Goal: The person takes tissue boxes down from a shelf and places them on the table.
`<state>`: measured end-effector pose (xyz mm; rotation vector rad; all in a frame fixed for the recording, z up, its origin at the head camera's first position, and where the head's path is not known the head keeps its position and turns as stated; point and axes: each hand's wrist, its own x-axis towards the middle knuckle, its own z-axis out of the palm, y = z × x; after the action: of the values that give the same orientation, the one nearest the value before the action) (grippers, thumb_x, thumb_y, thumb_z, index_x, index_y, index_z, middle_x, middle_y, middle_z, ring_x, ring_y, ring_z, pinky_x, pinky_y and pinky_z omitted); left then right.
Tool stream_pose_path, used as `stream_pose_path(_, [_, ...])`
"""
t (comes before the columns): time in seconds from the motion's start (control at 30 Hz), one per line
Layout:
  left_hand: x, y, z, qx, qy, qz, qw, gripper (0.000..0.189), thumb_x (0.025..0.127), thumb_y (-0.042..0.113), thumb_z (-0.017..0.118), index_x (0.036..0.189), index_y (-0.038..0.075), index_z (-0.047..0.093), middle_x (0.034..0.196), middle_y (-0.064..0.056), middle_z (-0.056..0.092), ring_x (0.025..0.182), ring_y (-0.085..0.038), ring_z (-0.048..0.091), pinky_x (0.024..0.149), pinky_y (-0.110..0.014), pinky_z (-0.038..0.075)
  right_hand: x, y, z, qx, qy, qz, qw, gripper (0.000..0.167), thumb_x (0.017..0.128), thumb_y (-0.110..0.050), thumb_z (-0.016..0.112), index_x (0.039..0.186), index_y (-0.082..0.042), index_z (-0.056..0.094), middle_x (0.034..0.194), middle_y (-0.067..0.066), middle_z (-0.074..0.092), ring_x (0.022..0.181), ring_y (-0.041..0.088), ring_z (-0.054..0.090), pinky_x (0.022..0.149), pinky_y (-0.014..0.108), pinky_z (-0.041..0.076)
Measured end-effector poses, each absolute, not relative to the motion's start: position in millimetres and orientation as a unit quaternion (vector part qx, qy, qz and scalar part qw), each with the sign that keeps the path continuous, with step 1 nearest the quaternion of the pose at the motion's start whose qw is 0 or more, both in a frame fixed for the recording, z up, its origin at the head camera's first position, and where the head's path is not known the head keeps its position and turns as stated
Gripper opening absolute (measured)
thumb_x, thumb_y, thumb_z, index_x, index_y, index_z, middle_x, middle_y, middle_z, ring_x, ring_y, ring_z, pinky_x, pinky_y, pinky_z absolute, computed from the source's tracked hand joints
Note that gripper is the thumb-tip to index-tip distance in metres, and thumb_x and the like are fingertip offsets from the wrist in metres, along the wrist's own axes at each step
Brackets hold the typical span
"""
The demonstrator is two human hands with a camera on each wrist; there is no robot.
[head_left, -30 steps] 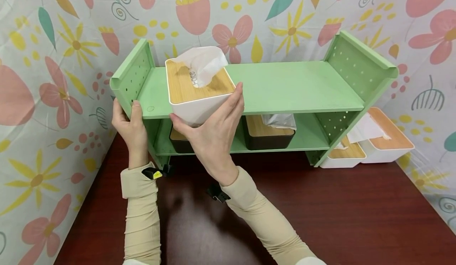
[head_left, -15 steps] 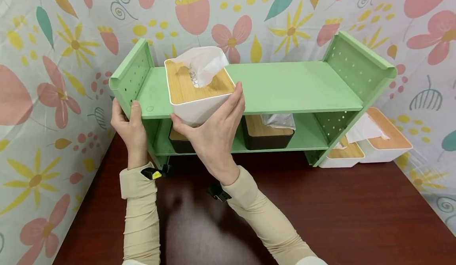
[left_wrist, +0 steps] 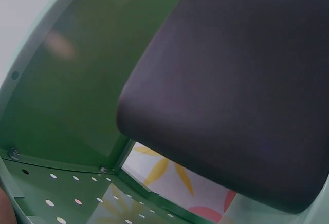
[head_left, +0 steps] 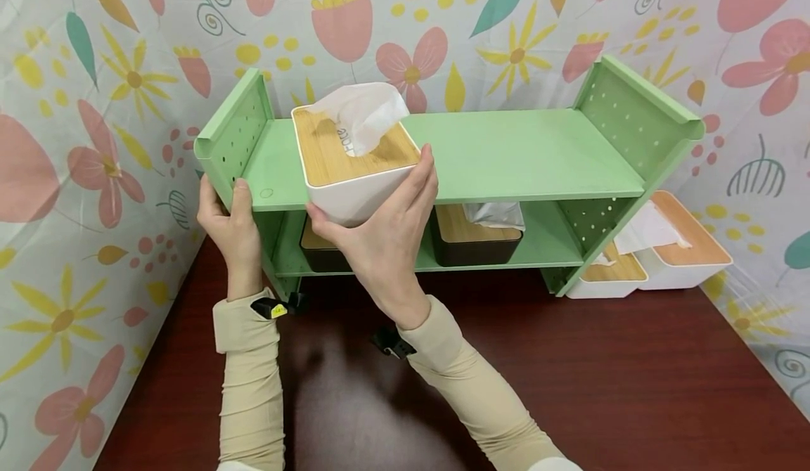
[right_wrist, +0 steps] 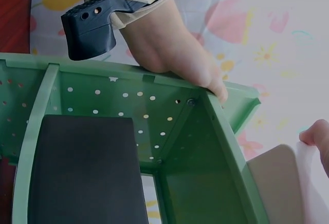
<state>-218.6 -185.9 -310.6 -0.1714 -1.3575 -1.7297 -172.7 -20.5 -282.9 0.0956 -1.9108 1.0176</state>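
Observation:
A white tissue box (head_left: 357,193) with a bamboo lid, a tissue sticking out of its slot, is held in my right hand (head_left: 395,239). Thumb and fingers grip its front sides; it overlaps the front edge of the top board in the head view. My left hand (head_left: 235,228) grips the front edge of the left side panel of the green shelf (head_left: 525,151), thumb on the inner side. In the right wrist view that same left hand (right_wrist: 169,49) clasps the panel, while a corner of the white box (right_wrist: 277,183) shows beside the right fingertips (right_wrist: 318,136).
Two black tissue boxes with wooden lids, a left one (head_left: 320,254) and a right one (head_left: 477,239), stand on the lower board. Right of the shelf, a small white tissue box (head_left: 610,285) and a larger one (head_left: 690,271) rest on the dark red table (head_left: 569,379).
My right hand and the white tissue box have shifted very slightly to the right. The left hand keeps its grip on the side panel.

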Motion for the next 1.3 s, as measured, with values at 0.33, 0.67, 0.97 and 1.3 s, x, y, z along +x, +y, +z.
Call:
stream_pose_path(0.33, [-218.7,-186.7,-311.5,-0.070,-0.549,-0.701,0.450,0.031,0.091,0.000,0.052,0.119,0.000,0.064,0.109,-0.013,0.065,0.100,-0.023,0.060,0.088,-0.028,0.046,-171.7,-15.6,-283.4,0.053,-0.776,0.429,0.459,0.135,0.051,-0.057,0.087,0.148,0.005,0.018,0.147,0.018,0.032,0.135,0.024,0.033,0.111,0.034,0.035])
stream_pose_path(0.67, [-216.5,-185.9,-310.1,-0.069,-0.548,-0.701,0.451,0.031,0.091,0.000,0.052,0.119,0.001,0.064,0.109,-0.013,0.065,0.099,-0.023,0.060,0.087,-0.028,0.046,-170.9,-13.5,-283.3,0.061,-0.773,0.443,0.450,0.134,0.051,-0.056,0.087,0.149,0.004,0.017,0.148,0.017,0.031,0.136,0.022,0.033,0.110,0.032,0.037])
stream_pose_path(0.97, [-216.6,-184.6,-309.2,-0.070,-0.548,-0.703,0.448,0.031,0.091,0.000,0.052,0.120,0.000,0.063,0.110,-0.013,0.064,0.101,-0.023,0.060,0.088,-0.029,0.046,-170.1,-10.3,-282.8,0.064,-0.773,0.448,0.445,0.134,0.051,-0.055,0.088,0.149,0.003,0.017,0.148,0.016,0.030,0.135,0.022,0.032,0.109,0.032,0.037])
stream_pose_path(1.3, [-216.4,-184.7,-309.0,-0.072,-0.544,-0.704,0.450,0.030,0.090,0.000,0.053,0.118,0.000,0.064,0.108,-0.013,0.065,0.098,-0.022,0.060,0.087,-0.029,0.046,-168.7,-8.0,-282.2,0.072,-0.769,0.456,0.443,0.132,0.052,-0.052,0.089,0.149,0.002,0.017,0.148,0.016,0.031,0.135,0.022,0.033,0.108,0.034,0.038])
